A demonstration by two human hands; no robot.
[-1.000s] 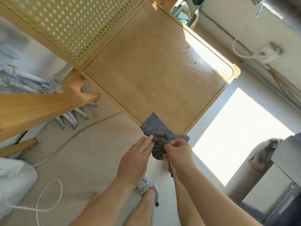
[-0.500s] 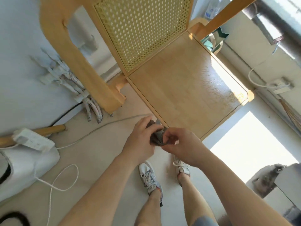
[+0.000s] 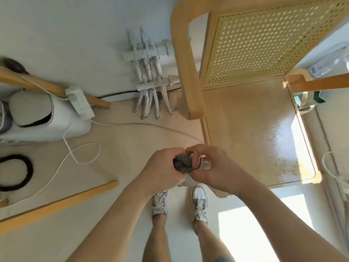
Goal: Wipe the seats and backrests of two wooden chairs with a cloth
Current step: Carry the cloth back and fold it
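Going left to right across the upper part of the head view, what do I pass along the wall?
White appliance → pipes → cane backrest

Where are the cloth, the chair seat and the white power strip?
cloth (image 3: pixel 184 163): head view, on its bunched grey middle.
chair seat (image 3: pixel 245 133): head view, on bare wood near the seat's middle.
white power strip (image 3: pixel 80 103): head view, on the middle of its top face.

floor (image 3: pixel 122 140): beige, sunlit patch (image 3: pixel 264 233) lower right | wall (image 3: pixel 66 35): pale, white pipes (image 3: pixel 149 72) | left: white appliance (image 3: pixel 56 127), power strip (image 3: pixel 79 103) atop
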